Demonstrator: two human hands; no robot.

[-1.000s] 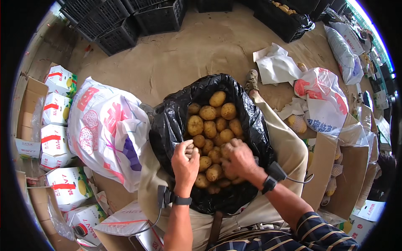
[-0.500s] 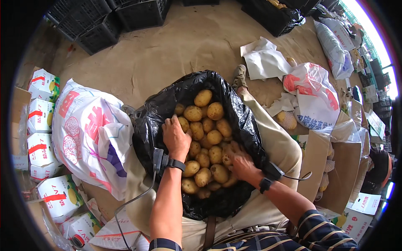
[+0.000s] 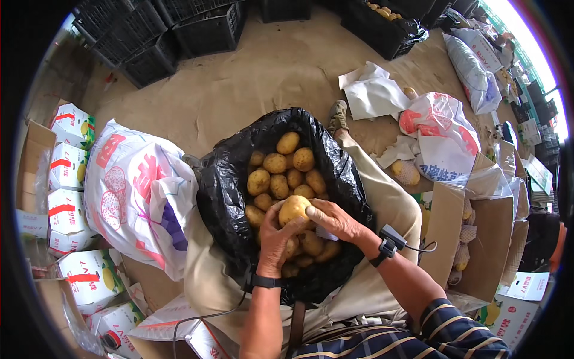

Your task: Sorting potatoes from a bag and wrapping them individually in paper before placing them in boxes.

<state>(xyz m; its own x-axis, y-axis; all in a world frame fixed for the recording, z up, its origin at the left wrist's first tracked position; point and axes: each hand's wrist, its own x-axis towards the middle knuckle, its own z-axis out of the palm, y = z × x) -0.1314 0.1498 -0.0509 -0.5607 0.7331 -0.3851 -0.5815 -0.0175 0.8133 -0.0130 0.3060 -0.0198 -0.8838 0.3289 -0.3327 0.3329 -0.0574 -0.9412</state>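
The potato (image 3: 294, 209) I hold is a plump oval, pale yellow-tan, smooth-skinned with a few faint specks and a dull, slightly dusty sheen. It sits just above the heap of potatoes (image 3: 281, 173) in the black plastic bag (image 3: 227, 191) that lies open across my lap. My left hand (image 3: 275, 239) cups it from below and the side, its fingers (image 3: 286, 226) curled up against the skin. My right hand (image 3: 335, 220) lies over its right side, fingers (image 3: 315, 206) bent around it, so both hands are closed on the same potato.

To my left, the big white sack with red print (image 3: 131, 191) leans against the bag, and small white and red cartons (image 3: 69, 173) stand beyond it. On my right is an open cardboard box (image 3: 472, 239), with white sacks (image 3: 442, 137) on the floor further out.

Half a second ago my left hand reached flat into the far side of the heap and my right hand dug among the potatoes lower down, neither lifting anything clear. Now both have come together at the middle of the bag with one potato raised between them.
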